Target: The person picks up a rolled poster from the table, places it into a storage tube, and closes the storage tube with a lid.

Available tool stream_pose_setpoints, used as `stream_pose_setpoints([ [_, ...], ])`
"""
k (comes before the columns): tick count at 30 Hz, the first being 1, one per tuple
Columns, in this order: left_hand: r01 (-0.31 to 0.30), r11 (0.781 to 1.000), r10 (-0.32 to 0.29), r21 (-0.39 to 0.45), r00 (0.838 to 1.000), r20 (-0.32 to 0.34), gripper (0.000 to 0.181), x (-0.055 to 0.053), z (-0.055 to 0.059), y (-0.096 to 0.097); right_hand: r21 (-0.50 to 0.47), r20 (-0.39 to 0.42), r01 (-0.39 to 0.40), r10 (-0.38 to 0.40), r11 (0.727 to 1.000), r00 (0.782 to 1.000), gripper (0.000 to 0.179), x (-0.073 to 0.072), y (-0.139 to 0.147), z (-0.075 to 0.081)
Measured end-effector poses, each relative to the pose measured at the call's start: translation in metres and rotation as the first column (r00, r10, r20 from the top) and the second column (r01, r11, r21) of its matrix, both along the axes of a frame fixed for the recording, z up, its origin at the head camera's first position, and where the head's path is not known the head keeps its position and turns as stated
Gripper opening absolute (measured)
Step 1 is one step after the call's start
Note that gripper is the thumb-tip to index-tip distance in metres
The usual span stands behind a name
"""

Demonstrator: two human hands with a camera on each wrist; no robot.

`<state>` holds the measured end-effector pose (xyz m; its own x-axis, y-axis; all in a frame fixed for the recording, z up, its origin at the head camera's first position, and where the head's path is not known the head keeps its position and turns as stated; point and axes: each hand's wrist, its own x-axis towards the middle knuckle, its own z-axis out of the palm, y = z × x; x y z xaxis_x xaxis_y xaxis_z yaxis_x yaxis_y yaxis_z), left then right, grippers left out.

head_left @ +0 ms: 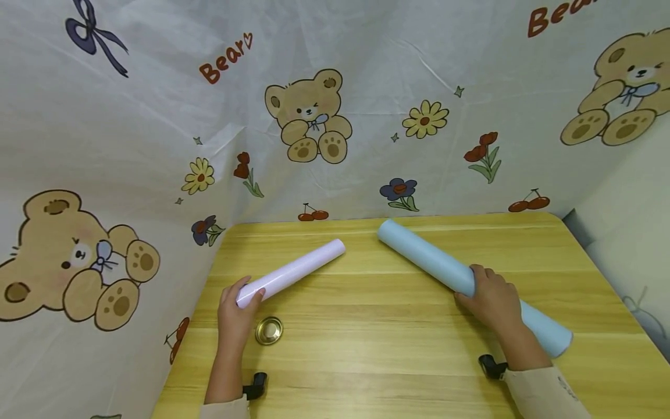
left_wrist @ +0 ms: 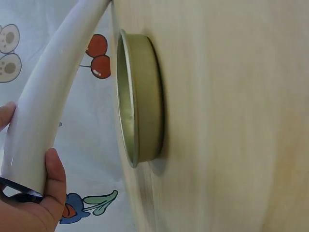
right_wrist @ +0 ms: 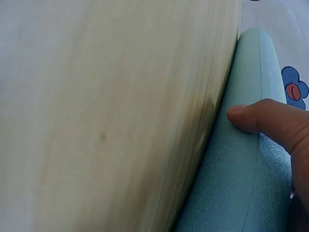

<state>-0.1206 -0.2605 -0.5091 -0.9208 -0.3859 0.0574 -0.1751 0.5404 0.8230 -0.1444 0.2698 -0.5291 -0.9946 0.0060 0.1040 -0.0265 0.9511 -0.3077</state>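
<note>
My left hand [head_left: 237, 314] grips the near end of a glossy pale lilac roll [head_left: 295, 272], thumb on one side and fingers on the other. The roll slants up and away to the right; its dark hollow end shows beside the palm in the left wrist view. On the right, a thicker light blue roll [head_left: 424, 254] lies diagonally over the table. My right hand [head_left: 494, 299] holds it around the middle from above. In the right wrist view the thumb presses on its finely creased surface [right_wrist: 241, 169], beside a lengthwise seam.
A small round gold tin [head_left: 269, 330] with a raised rim stands on the wooden table [head_left: 366, 343], just right of the left wrist. A white cloth [head_left: 366, 35] printed with bears and flowers hangs behind and to the left. Each wrist carries a black camera mount [head_left: 256, 385].
</note>
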Motion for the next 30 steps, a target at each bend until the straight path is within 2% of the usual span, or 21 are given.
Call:
stream_pose_setpoints([
  [4,-0.022,0.997,0.024,0.074,0.999,-0.023,0.049,0.001,0.003,0.0,0.006,-0.016,-0.009,0.009,1.0,1.0,0.081,0.0,0.0,-0.002],
  [12,-0.091,0.969,0.089,0.228,0.996,0.018,0.052,0.002,0.004,-0.002,0.009,-0.092,-0.021,0.021,1.0,0.996,0.081,0.004,0.002,-0.001],
  [21,-0.138,0.938,0.145,0.319,0.989,0.002,0.047,0.003,0.008,0.001,0.01,-0.145,-0.046,0.047,0.999,0.988,0.087,0.007,0.007,0.001],
  [30,-0.161,0.918,0.171,0.362,0.985,0.004,0.047,0.002,0.009,0.001,-0.002,-0.215,-0.045,0.044,0.999,0.976,0.084,0.005,0.012,-0.001],
])
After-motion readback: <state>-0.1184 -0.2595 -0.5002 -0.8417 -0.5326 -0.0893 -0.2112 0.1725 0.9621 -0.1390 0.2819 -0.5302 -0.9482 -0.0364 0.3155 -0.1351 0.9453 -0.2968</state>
